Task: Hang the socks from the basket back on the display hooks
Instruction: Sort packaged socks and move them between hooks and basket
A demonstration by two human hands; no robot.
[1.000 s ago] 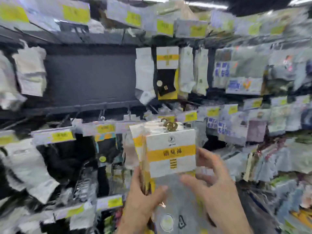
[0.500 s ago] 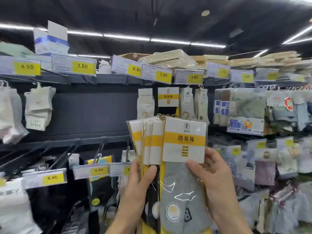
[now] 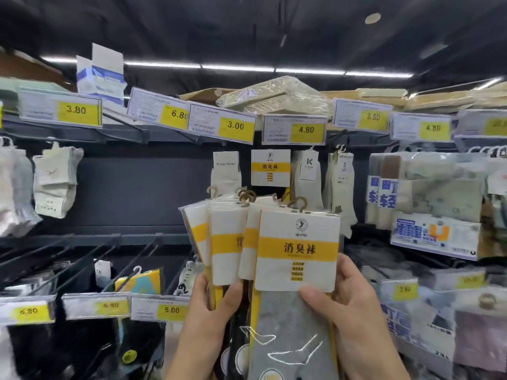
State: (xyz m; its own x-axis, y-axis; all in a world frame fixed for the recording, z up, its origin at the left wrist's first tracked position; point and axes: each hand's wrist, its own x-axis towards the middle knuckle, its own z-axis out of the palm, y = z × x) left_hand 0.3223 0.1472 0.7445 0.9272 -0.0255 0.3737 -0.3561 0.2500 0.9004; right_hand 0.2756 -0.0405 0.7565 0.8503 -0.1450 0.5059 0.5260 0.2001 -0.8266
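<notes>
Yellow-banded sock packs (image 3: 233, 242) fan out, held up before the display shelves! The left grip (image 3: 208, 319) pinches the rear packs, thumb across them. The right grip (image 3: 354, 316) pinches the front grey pack (image 3: 299, 250) below its card. A matching pack (image 3: 270, 167) hangs above, just below the 4.80 tag (image 3: 295, 130).

Blue-and-white cardboard carton (image 3: 100, 75) and a plastic-wrapped beige bundle (image 3: 274, 96) up top, white-and-yellow price tags (image 3: 235, 125) along the dark shelf rail (image 3: 55, 132) below: 3.80, 6.80, 3.00, 4.80. Long white strip light (image 3: 236, 67) overhead.
</notes>
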